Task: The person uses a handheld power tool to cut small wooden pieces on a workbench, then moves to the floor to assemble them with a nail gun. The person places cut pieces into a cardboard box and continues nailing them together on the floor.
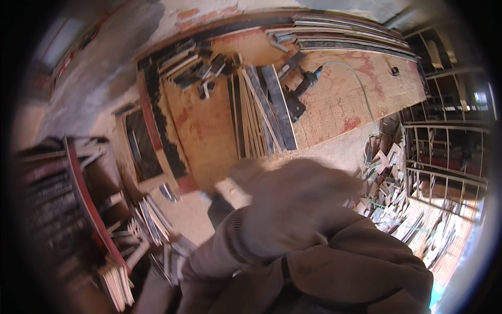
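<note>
My left hand [274, 214] and my right hand [332, 186] come together in front of my body, in brownish-grey gloves or coverings. Motion smears both, and their outlines run into each other. Whether anything is between them cannot be made out. Beyond them stands a wooden worktable [206, 123], its top stained red. Long thin wood strips [251, 118] lie on it, pointing away from me, beside dark-faced boards [281, 110]. To their right rests a black nail gun [299, 97] with a blue fitting and a thin green hose [361, 83]. Neither hand reaches these things.
Short offcuts [191, 68] lie at the table's far left, and long strips [355, 36] are stacked along its back edge. A rack with a red post [89, 199] stands at left. Scrap wood [387, 167] is heaped at right, below a metal grille [444, 152].
</note>
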The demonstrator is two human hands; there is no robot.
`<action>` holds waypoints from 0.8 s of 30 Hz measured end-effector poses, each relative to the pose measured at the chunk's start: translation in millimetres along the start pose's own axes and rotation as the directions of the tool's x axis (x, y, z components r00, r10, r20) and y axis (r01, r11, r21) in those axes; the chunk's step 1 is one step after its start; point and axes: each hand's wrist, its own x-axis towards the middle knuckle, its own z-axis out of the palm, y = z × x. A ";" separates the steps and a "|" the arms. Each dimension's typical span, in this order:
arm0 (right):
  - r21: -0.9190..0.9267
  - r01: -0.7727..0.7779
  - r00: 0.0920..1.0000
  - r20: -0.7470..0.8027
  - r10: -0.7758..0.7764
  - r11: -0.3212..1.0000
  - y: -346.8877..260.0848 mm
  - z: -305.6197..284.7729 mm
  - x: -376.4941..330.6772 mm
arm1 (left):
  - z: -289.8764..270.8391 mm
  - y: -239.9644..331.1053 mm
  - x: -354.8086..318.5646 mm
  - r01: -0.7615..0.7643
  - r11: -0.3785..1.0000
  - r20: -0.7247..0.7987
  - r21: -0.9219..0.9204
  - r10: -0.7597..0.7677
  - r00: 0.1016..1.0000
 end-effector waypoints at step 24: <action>-0.624 0.667 0.583 0.777 0.238 0.406 483.2 -226.2 61.3 | 211.8 -96.1 163.8 0.772 0.622 -0.843 0.126 -0.344 0.415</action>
